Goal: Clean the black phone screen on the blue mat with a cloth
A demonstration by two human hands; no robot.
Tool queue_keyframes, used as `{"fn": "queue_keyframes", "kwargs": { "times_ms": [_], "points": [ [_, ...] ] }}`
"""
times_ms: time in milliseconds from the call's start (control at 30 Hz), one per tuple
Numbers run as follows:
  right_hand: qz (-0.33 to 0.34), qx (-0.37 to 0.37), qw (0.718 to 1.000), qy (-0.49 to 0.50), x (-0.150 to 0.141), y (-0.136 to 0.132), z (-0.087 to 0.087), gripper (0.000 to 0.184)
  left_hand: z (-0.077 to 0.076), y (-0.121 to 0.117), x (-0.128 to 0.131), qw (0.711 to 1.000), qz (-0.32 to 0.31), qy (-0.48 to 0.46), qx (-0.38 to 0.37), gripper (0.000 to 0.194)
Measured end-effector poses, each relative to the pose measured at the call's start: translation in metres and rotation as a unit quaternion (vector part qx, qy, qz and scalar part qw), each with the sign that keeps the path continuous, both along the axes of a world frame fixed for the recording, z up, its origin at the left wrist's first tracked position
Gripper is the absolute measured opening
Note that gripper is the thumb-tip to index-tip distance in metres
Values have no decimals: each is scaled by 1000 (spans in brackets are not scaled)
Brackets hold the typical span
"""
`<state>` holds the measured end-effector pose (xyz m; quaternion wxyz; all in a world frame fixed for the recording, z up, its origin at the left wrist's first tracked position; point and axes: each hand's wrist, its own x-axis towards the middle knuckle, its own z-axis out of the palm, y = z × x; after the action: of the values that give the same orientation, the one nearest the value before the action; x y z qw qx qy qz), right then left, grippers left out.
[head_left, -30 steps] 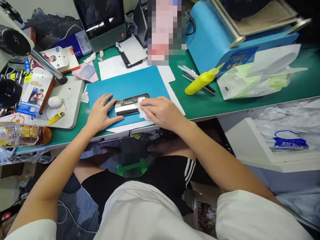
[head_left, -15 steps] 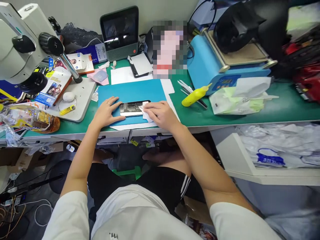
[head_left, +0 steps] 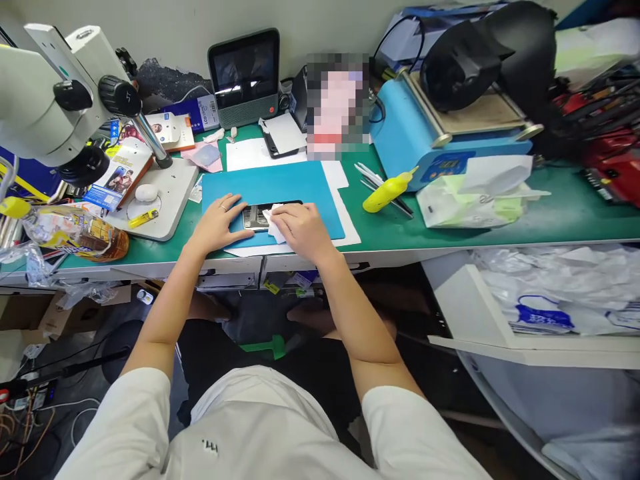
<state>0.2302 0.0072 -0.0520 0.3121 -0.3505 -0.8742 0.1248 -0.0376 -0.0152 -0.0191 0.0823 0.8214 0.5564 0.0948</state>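
Observation:
A dark smartphone (head_left: 257, 217) with a shiny, reflecting face lies flat on the blue mat (head_left: 280, 181). My left hand (head_left: 219, 225) rests at the phone's left end, thumb and fingers spread apart, fingertips on its edge and the mat. In my right hand (head_left: 302, 229) is a crumpled white tissue (head_left: 273, 225), pinched and pressed onto the phone's surface. The right end of the phone is partly hidden by the tissue and my fingers. White paper (head_left: 353, 230) sticks out from under the mat.
A microscope (head_left: 75, 113) and a drink bottle (head_left: 80, 230) stand at left. Behind the mat is a smart display (head_left: 245, 77). To the right lie a yellow squeeze bottle (head_left: 387, 191), a tissue pack (head_left: 470, 200) and a blue machine (head_left: 415, 137). An open drawer (head_left: 480, 300) juts out below.
My right hand has slid the tissue leftward along the phone, uncovering more of its right end. My left hand stays at the phone's left end. The camera view has shifted slightly.

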Motion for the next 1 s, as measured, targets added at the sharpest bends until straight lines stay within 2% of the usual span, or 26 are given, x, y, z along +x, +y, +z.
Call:
{"fn": "queue_keyframes", "kwargs": {
  "times_ms": [133, 267, 400, 500, 600, 700, 767, 1000],
  "points": [
    [42, 19, 999, -16, -6, -1, 1, 41, 4, -1, 1, 1000, 0, 3, -2, 80],
    [-1, 22, 1000, -1, -6, -1, 2, 42, 3, -3, 0, 1000, -5, 8, -11, 78],
    [27, 10, 1000, 4, -4, -1, 0, 41, 2, -3, 0, 1000, -5, 8, -7, 77],
    [54, -8, 998, -7, -2, 0, -1, 40, 10, 3, 3, 1000, -23, 20, -6, 84],
    [77, -16, 997, -27, 3, 7, 0, 38, 25, 18, 9, 995, -77, 67, -17, 80],
    [127, -7, 989, -72, 10, 26, 4, 39, 36, 39, 12, 986, -122, 114, -25, 73],
    [167, 13, 980, -106, 12, 45, 9, 40, 38, 54, 9, 983, -136, 124, -22, 72],
    [265, 72, 951, -142, -16, 112, 28, 28, 27, 92, -17, 990, -109, 90, 6, 61]
  ]
}}
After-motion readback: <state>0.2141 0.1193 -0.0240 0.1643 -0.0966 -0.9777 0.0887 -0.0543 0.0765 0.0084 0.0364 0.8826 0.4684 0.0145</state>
